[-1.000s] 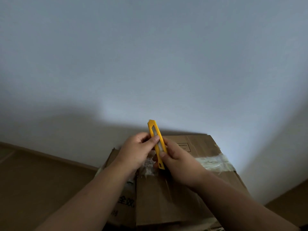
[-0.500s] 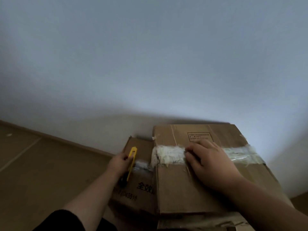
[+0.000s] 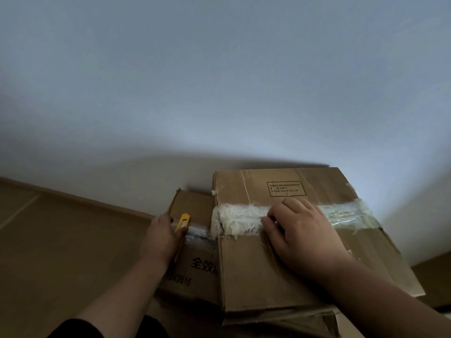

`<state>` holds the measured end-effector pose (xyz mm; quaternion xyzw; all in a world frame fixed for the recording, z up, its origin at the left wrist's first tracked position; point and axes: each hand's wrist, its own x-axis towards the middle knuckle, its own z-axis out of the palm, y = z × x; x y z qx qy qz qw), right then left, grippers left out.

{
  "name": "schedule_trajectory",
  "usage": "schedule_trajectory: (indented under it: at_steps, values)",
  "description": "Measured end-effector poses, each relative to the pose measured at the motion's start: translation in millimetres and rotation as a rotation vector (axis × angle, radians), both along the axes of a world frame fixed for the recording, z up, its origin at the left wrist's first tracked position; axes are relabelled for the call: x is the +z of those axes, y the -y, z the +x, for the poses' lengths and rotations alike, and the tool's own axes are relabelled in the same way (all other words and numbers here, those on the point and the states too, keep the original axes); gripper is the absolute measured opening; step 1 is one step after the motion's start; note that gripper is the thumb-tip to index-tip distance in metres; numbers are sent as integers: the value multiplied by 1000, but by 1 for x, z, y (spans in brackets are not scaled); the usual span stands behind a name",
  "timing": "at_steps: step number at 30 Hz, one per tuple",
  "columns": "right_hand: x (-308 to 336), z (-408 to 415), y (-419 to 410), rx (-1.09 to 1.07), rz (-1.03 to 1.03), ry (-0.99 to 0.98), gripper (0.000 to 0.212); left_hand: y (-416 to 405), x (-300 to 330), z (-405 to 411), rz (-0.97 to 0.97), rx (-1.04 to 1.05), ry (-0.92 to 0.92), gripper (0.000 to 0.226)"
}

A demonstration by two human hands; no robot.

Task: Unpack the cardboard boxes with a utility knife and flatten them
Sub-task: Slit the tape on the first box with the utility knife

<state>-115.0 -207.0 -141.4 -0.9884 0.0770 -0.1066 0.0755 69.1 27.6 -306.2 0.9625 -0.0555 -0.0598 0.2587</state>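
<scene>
A large brown cardboard box [image 3: 268,269] lies in front of me, a band of clear, crinkled tape [image 3: 239,219] running across its top. My right hand [image 3: 300,237] rests flat on that box, fingertips on the tape near the middle. A smaller cardboard box [image 3: 195,264] with printed black characters sits lower at its left side. My left hand [image 3: 162,236] grips a yellow utility knife [image 3: 182,223] over the taped top of the smaller box; only the knife's upper end shows past my fingers.
A pale wall [image 3: 219,93] rises right behind both boxes. Brown floor [image 3: 61,240] spreads to the left and shows again at the far right [image 3: 432,279]. More cardboard edges [image 3: 280,320] stick out under the large box.
Both hands held the knife above the boxes a second ago. Now my left hand has carried it down to the smaller box, and my right hand has settled on the large box's tape.
</scene>
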Motion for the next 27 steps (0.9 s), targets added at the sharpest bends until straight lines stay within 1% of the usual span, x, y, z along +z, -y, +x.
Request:
schedule_trajectory:
  at_steps: [2, 4, 7, 8, 10, 12, 14, 15, 16, 18, 20, 22, 23, 25, 27]
  values:
    - [0, -1, 0, -25, 8, 17, 28, 7, 20, -7, -92, -36, 75, 33]
    - [3, -3, 2, -59, 18, 27, 26, 21, 51, -18, -227, -135, 164, 23]
    - [8, -10, 14, -95, -15, -10, 29, 42, 114, -40, -415, -364, 363, 18]
    - [11, -13, 19, -108, -24, -35, 29, 48, 135, -48, -440, -464, 413, 18]
    - [19, -20, 31, -140, -48, -112, 27, 61, 168, -62, -416, -676, 468, 21]
    - [24, -23, 39, -151, -56, -196, 27, 75, 187, -72, -262, -802, 400, 26]
    - [26, -23, 42, -136, -62, -248, 29, 88, 190, -78, -14, -849, 317, 33]
    - [25, -23, 42, -123, -67, -267, 29, 94, 189, -81, 76, -867, 287, 37]
    - [25, -23, 41, -110, -70, -282, 29, 98, 188, -84, 114, -875, 256, 40]
    - [24, -24, 40, -99, -59, -298, 33, 102, 187, -87, 83, -860, 231, 39]
    - [28, -26, 42, -88, -41, -283, 46, 103, 190, -88, 39, -849, 186, 37]
    - [37, -30, 44, -59, -47, -238, 57, 101, 197, -86, -23, -828, 87, 37]
    - [44, -33, 44, -43, -51, -228, 57, 98, 202, -86, -85, -802, 4, 37]
    - [61, -42, 44, 12, -63, -188, 51, 88, 214, -84, -219, -765, -179, 42]
    - [81, -59, 45, 80, -83, -136, 43, 80, 228, -80, -339, -791, -291, 48]
